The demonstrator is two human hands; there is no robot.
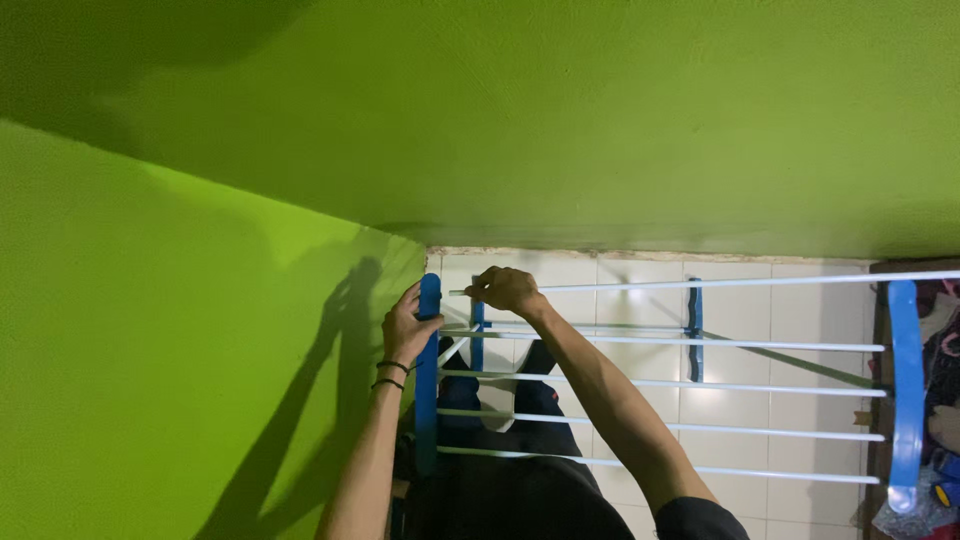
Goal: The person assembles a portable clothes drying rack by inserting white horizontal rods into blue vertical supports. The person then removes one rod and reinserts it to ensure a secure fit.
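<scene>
My left hand (408,326) was wrapped around the blue end bar (428,375) of the drying rack (660,385), fingers curled over its upper part, close against the green wall (180,330). My right hand (508,290) was clenched on the near end of the topmost white rod (740,284), just beside the left hand and a little farther from my body. Both hands sat at the rack's left end, so neither arm was clearly the nearer; the right forearm (610,400) crossed diagonally over the lower rods (660,428).

From the hands the rack stretched away to my right, its long axis running along the rods, parallel to the back wall. The rods ended in a second blue end bar (905,390), well apart from both hands. A blue brace (694,330) stood between the two ends. Below lay white floor tiles (780,315), and some clutter (940,400) at the far right was too cropped to identify.
</scene>
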